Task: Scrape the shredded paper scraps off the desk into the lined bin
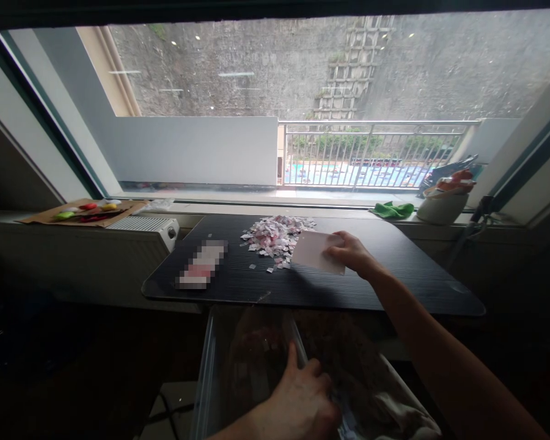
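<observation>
My right hand (351, 252) pinches a flat, pale, stiff card (314, 250) by its right end, above the dark tabletop (362, 296). The card's left edge is next to a heap of small cut paper scraps (275, 235), mostly white with some pink. Below the table's front edge, my left hand (305, 391) grips the right rim of a clear plastic box (204, 366), thumb along the rim and fingers curled over its outer side. The box's inside is dark, and I cannot make out what is in it.
A blurred pale and pink rectangular item (201, 266) lies on the table's left. On the sill are a green cloth (392, 210), a white pot (442, 205) and a brown board with colourful pieces (85, 211). A radiator (142, 229) stands left; crumpled plastic (394, 409) lies lower right.
</observation>
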Action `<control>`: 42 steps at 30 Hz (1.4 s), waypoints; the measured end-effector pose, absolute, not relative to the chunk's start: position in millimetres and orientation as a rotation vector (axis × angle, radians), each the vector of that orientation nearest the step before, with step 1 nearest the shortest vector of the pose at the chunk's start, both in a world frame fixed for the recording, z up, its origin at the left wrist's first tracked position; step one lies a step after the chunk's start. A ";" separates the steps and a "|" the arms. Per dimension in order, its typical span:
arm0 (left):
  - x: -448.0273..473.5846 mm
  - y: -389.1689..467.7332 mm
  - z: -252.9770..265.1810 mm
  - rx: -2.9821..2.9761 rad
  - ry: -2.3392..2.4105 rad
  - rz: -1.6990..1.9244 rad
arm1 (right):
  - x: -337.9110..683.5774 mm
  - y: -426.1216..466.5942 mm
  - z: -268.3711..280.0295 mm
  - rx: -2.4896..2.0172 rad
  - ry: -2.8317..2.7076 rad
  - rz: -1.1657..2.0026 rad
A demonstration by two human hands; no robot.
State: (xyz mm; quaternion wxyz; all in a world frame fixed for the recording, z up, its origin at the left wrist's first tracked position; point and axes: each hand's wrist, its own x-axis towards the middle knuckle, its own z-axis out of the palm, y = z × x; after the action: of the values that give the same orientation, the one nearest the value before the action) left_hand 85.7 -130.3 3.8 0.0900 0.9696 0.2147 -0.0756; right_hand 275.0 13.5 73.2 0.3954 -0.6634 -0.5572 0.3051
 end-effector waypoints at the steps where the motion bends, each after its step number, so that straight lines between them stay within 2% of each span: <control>1: 85.5 -130.4 2.7 2.892 0.640 -0.196 | 274.4 13.7 72.5 -1.684 -1.402 0.790; 11: 85.4 -131.0 6.5 2.886 0.634 -0.226 | 270.6 11.1 73.5 -1.587 -1.362 0.933; 22: 82.8 -131.6 6.0 2.885 0.621 -0.172 | 266.8 3.1 75.5 -1.672 -1.449 0.882; 36: 82.9 -132.8 1.1 2.900 0.606 -0.140 | 236.1 2.8 71.8 -1.537 -1.629 0.741; 42: 84.8 -132.7 1.3 2.919 0.616 -0.157 | 230.4 8.0 65.2 -1.541 -1.735 0.776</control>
State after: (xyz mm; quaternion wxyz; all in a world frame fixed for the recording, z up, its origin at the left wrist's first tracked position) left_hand 84.8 -132.7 1.3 0.0768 0.9742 0.2057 -0.0524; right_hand 230.4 8.0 65.2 0.3402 -0.5921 -0.6668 0.2983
